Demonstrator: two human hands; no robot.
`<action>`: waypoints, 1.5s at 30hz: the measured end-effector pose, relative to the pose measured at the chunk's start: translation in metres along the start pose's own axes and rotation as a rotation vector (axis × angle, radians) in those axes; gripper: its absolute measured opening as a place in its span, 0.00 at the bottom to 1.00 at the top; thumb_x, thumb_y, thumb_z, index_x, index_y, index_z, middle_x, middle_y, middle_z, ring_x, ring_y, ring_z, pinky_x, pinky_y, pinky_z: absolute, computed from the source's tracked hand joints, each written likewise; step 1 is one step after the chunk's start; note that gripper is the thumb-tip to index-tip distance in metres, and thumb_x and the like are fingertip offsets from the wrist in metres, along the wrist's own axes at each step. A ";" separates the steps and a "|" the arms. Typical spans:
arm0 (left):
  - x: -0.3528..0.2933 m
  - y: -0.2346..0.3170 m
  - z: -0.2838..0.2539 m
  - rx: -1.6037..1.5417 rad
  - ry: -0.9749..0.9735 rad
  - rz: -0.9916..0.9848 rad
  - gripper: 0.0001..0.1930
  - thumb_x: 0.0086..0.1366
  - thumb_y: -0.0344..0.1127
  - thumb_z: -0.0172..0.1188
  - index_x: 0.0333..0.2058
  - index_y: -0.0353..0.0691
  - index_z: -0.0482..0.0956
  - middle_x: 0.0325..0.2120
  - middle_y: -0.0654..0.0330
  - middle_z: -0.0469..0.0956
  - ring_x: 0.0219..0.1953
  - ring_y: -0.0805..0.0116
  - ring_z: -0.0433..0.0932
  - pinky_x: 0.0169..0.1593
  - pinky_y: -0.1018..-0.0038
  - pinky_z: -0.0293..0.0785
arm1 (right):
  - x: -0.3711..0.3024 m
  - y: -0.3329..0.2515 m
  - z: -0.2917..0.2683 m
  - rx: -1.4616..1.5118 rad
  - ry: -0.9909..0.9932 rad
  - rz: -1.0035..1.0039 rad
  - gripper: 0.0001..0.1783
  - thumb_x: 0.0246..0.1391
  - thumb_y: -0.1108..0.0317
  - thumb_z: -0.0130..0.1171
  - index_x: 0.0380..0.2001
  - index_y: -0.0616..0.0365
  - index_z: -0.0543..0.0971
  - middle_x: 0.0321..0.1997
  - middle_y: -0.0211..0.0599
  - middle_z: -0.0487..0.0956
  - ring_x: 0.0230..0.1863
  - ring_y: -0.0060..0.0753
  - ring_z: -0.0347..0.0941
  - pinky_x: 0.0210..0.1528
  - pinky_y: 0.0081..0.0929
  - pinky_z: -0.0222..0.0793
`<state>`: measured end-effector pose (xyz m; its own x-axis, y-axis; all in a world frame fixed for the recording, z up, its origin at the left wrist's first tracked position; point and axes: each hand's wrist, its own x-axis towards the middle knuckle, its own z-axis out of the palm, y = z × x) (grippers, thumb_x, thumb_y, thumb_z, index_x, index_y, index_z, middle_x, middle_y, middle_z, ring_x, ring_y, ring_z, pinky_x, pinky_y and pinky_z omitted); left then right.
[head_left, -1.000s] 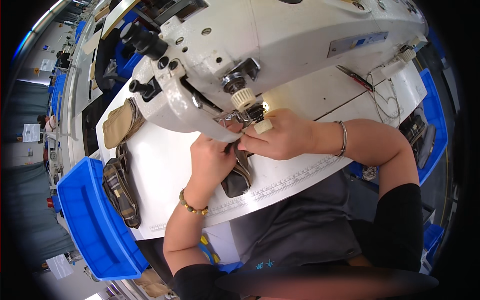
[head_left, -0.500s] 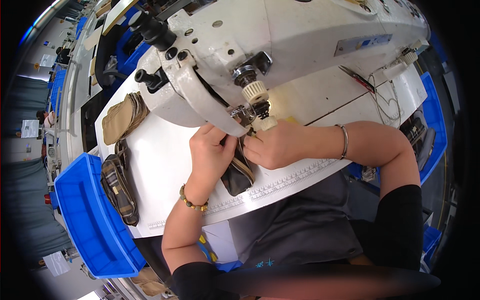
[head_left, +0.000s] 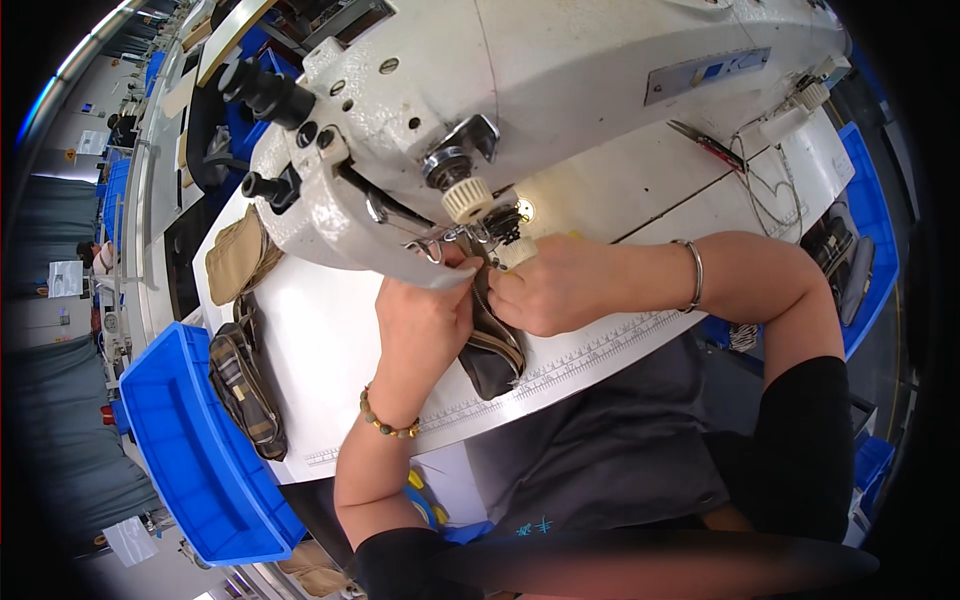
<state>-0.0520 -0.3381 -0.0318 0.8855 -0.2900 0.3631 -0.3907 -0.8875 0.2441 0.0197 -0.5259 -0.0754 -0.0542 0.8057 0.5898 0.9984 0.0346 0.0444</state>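
Below the head of a white sewing machine (head_left: 590, 90) lies a dark fabric piece (head_left: 492, 368) with tan edging, its near end reaching toward the ruler on the table edge. My left hand (head_left: 420, 322), a bead bracelet at its wrist, pinches the fabric's left side close to the presser foot area. On the other side my right hand (head_left: 545, 288) is closed with its fingertips at the fabric, beneath a cream knob (head_left: 467, 200) of the machine. Machine parts and my fingers hide the needle and the fabric's far end.
A stack of tan pieces (head_left: 240, 258) and plaid fabric pieces (head_left: 245, 385) lie at the table's left. Blue bins stand at left (head_left: 190, 450) and right (head_left: 880, 220). Red-handled snips (head_left: 712, 147) and a loose cord (head_left: 775, 190) lie behind my right arm.
The whole view has shifted slightly, with the machine head now further left and higher. The fabric's near end sits a little more right and closer to me; both hands keep hold of it.
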 end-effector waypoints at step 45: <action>-0.001 -0.002 0.001 -0.078 0.018 0.202 0.13 0.45 0.24 0.70 0.32 0.44 0.87 0.29 0.67 0.83 0.29 0.69 0.75 0.37 0.70 0.66 | -0.006 -0.007 -0.024 0.061 -0.194 -0.070 0.10 0.40 0.66 0.58 0.23 0.64 0.77 0.25 0.43 0.77 0.16 0.28 0.73 0.16 0.26 0.69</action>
<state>-0.0516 -0.3362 -0.0341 0.7831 -0.4521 0.4270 -0.5784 -0.7817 0.2333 0.0130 -0.5448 -0.0602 -0.1258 0.8985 0.4206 0.9917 0.1260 0.0273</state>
